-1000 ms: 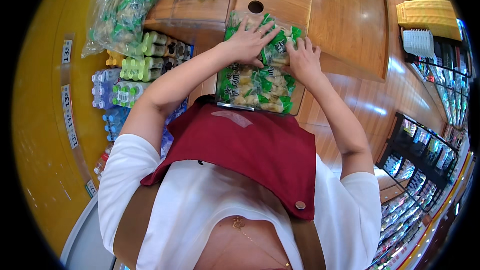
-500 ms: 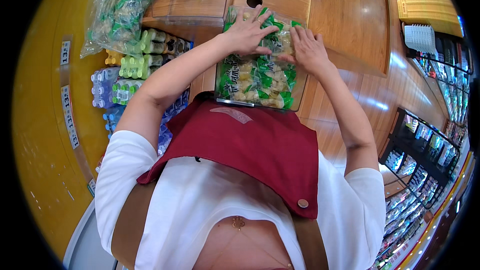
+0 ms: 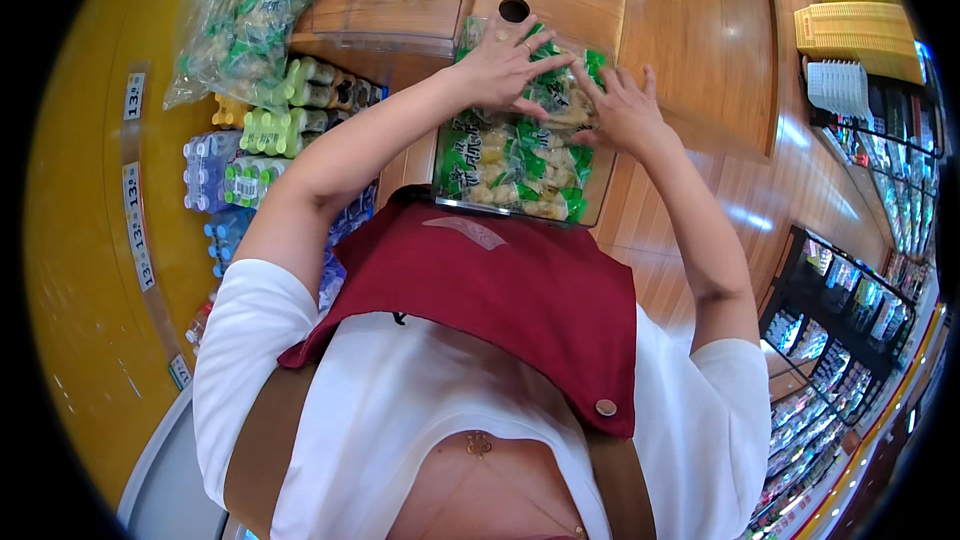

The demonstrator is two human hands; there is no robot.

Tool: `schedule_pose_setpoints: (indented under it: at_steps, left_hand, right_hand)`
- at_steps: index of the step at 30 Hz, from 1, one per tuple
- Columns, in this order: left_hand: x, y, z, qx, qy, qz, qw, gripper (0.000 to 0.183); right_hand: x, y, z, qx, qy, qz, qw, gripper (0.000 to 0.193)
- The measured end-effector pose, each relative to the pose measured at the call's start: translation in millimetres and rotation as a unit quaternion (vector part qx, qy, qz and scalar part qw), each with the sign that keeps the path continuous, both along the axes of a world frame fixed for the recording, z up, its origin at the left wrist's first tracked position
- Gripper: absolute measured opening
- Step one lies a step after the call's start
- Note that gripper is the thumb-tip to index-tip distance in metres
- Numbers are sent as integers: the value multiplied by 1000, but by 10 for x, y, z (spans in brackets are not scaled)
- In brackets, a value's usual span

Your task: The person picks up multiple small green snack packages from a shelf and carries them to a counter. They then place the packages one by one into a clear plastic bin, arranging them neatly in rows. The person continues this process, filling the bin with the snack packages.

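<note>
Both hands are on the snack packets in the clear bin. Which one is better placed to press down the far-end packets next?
Probably the left hand: it lies spread flat over the far packets in the clear bin, near the round hole. The right hand sits at the bin's right edge, only its fingertips touching.

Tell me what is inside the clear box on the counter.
The clear box holds green-and-clear snack packets with pale pieces inside. The left hand and right hand rest on the top ones and cover the far packets; lower layers cannot be seen.
</note>
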State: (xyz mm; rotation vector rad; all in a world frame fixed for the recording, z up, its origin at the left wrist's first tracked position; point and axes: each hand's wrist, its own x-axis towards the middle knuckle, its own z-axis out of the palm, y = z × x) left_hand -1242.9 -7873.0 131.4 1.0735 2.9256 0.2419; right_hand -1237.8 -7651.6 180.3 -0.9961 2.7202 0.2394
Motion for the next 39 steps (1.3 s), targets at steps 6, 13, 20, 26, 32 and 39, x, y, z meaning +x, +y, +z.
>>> schedule_pose_setpoints:
  at_steps: [6, 13, 20, 26, 32, 39]
  left_hand:
    - [123, -46, 239, 52, -37, -8, 998, 85]
    - [214, -68, 168, -35, -75, 8, 997, 79]
    - [-642, -768, 373, 370, -47, 284, 883, 69]
    - [-1239, -1497, -523, 570, -241, 621, 481, 51]
    - [-1492, -1634, -1004, 756, -210, 605, 134, 30]
    - [-1479, -1666, -864, 734, -306, 585, 161, 25]
  right_hand:
    - [-55, 12, 226, -6, -8, -22, 1000, 56]
    - [-14, -108, 283, 47, -30, -55, 997, 48]
    - [-49, 374, 283, -216, 7, -182, 959, 59]
    - [67, 397, 283, -265, -13, -184, 946, 57]
    - [56, 209, 275, -307, -11, -146, 940, 53]
    - [30, 59, 298, -289, -62, -162, 941, 52]
